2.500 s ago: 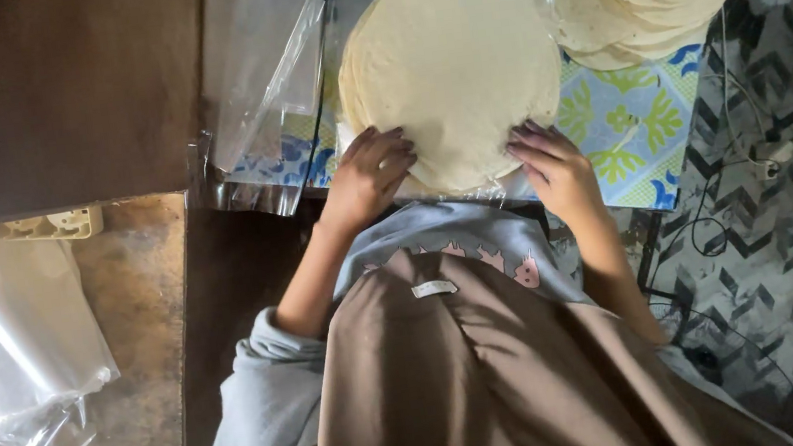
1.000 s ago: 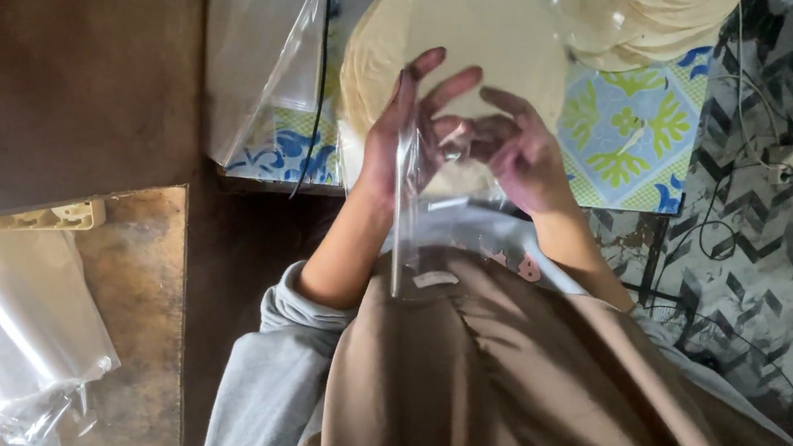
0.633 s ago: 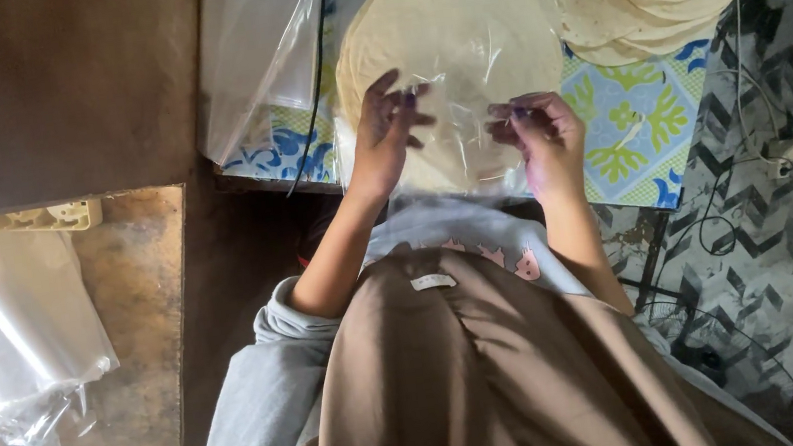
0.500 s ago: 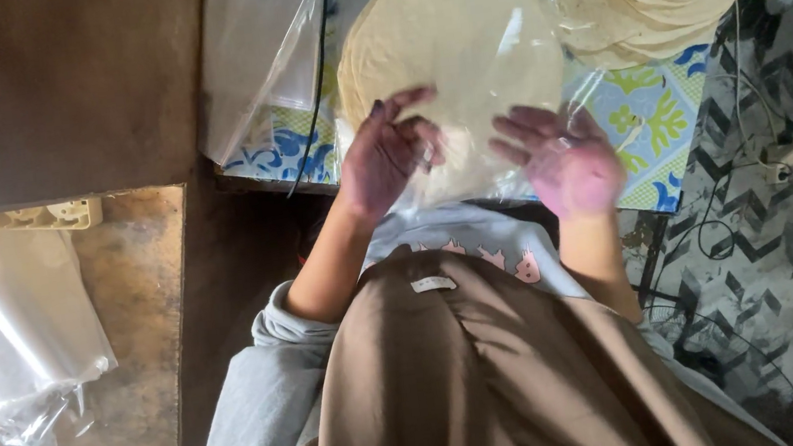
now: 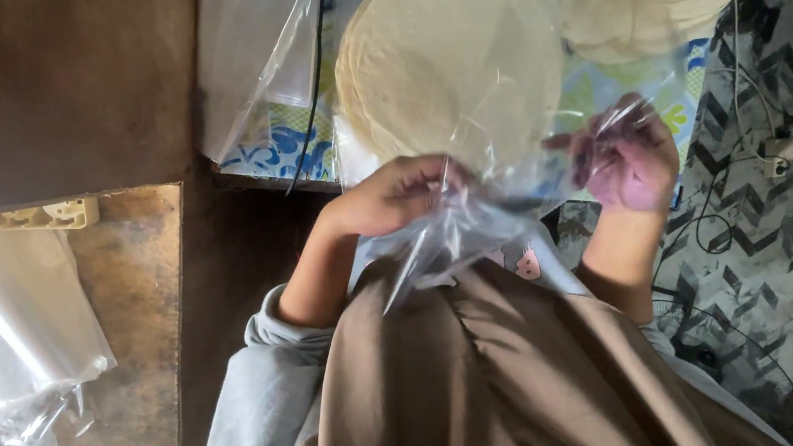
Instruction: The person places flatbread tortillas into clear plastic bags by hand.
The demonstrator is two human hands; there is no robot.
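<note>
Hands (image 5: 512,178) on clear bag (image 5: 477,223), mouth toward person

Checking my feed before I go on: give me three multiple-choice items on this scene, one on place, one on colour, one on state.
1. Where does the flatbread stack lie?
A. on the patterned cloth
B. on the floor
C. on the person's lap

2. What colour is the cloth's leaf pattern?
A. red
B. blue and green
C. black

3. How is the clear plastic bag held?
A. by neither hand
B. lying flat, untouched
C. gripped by left hand and right hand

Answers: 1 A, cloth shows beneath it; 2 B, leaves visible at the edge; 3 C, both hands pinch the film.
</note>
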